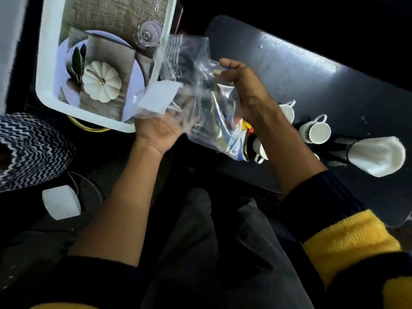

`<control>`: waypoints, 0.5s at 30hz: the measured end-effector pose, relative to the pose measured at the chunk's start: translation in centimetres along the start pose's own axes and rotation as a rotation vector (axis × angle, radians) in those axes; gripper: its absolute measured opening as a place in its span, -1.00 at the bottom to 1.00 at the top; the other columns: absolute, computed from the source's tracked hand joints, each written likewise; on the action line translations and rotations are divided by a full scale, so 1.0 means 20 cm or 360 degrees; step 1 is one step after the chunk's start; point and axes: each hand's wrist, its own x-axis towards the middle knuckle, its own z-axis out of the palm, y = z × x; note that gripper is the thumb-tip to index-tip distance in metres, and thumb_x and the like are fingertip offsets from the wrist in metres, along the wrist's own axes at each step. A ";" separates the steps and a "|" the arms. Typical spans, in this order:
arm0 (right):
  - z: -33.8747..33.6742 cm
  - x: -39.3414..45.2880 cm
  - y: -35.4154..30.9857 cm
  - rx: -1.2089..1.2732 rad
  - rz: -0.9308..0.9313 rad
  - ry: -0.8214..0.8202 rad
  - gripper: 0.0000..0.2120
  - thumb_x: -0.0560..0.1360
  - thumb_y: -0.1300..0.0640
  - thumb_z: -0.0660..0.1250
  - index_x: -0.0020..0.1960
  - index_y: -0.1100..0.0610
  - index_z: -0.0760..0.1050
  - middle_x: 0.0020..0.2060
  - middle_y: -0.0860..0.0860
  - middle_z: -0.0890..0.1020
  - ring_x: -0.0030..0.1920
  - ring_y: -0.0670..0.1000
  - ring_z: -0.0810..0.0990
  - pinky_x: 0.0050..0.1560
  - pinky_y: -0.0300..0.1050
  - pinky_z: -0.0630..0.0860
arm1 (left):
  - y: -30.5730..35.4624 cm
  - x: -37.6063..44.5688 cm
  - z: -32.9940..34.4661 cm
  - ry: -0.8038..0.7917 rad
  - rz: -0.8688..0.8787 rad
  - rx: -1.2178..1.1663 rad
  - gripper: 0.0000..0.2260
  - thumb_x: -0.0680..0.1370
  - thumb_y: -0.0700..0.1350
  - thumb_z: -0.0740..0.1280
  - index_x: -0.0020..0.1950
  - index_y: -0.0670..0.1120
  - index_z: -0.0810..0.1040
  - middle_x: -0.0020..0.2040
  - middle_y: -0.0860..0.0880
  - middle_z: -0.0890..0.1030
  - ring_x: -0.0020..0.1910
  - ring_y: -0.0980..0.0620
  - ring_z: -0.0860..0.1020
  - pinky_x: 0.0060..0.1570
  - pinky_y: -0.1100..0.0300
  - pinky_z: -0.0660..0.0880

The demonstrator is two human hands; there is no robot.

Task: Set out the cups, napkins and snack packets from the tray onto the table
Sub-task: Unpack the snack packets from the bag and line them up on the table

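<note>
A clear plastic bag [196,85] hangs between my hands above the gap between tray and table. My right hand [243,85] pinches its upper edge. My left hand [160,130] is under it, fingers curled into the plastic near a white label. Snack packets [239,137] in blue, red and yellow show through the bag's lower end. The white tray [49,63], printed with a place-setting picture, lies at the upper left. White cups lie on the dark table [312,70]: one [315,130] on its side, another [287,111] behind my right wrist, a third [259,151] below the bag. White napkins [379,156] stand in a black holder.
A zigzag-patterned cushion [29,150] sits at the left edge. A white cylinder [61,201] lies on the dark floor below it. My dark trousers fill the bottom centre. The table's near edge runs diagonally past my right forearm.
</note>
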 end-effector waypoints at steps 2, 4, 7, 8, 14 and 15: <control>-0.01 0.01 -0.03 0.0103 -0.0007 0.0002 -0.67 0.50 0.50 0.22 0.21 0.25 0.46 -0.05 0.22 0.61 -0.18 0.11 0.63 -0.22 -0.10 0.62 | -0.01 0.00 0.03 -0.0028 -0.0052 -0.0125 -0.43 0.65 0.17 -0.05 0.00 -0.10 0.68 0.37 -0.18 0.54 0.45 -0.23 0.44 0.40 -0.36 0.27; -0.04 0.00 -0.06 0.0219 -0.0023 -0.0002 -0.68 0.50 0.48 0.22 0.19 0.24 0.46 -0.04 0.21 0.62 -0.13 0.14 0.63 -0.18 -0.05 0.63 | -0.05 -0.01 0.05 -0.0039 -0.0057 -0.0056 -0.49 0.66 0.19 -0.04 0.14 -0.08 0.61 0.50 -0.18 0.42 0.49 -0.23 0.38 0.44 -0.35 0.22; -0.07 -0.01 -0.08 0.0217 -0.0164 0.0166 -0.65 0.49 0.49 0.24 0.23 0.25 0.45 -0.05 0.18 0.61 -0.17 0.11 0.63 -0.23 -0.10 0.60 | -0.07 -0.02 0.06 -0.0004 0.0032 0.0128 -0.48 0.64 0.24 0.02 0.41 -0.04 0.47 0.51 -0.16 0.42 0.48 -0.22 0.40 0.51 -0.28 0.15; -0.09 -0.02 -0.07 0.0126 -0.0279 0.0295 -0.61 0.47 0.51 0.25 0.26 0.27 0.45 -0.02 0.19 0.60 -0.17 0.10 0.61 -0.22 -0.11 0.58 | -0.07 -0.02 0.08 -0.0023 0.0036 0.0117 -0.46 0.63 0.26 0.03 0.44 -0.03 0.44 0.53 -0.16 0.39 0.49 -0.23 0.39 0.52 -0.28 0.13; -0.19 -0.11 0.03 -0.0741 -0.1035 0.0733 -0.54 0.38 0.42 0.36 0.27 0.27 0.45 0.02 0.05 0.55 -0.03 -0.02 0.55 0.11 0.07 0.60 | -0.07 -0.07 0.30 -0.0366 0.0107 0.0281 -0.02 0.21 0.23 0.57 0.53 -0.11 0.32 0.55 -0.22 0.31 0.50 -0.35 0.32 0.37 -0.47 0.24; -0.20 -0.13 0.05 -0.0817 -0.1052 0.0675 -0.55 0.39 0.41 0.36 0.27 0.25 0.46 0.02 0.04 0.56 -0.05 -0.07 0.56 0.09 0.02 0.61 | -0.09 -0.07 0.34 -0.0339 0.0095 0.0429 -0.02 0.12 0.19 0.64 0.45 -0.15 0.43 0.48 -0.24 0.39 0.46 -0.35 0.38 0.33 -0.48 0.29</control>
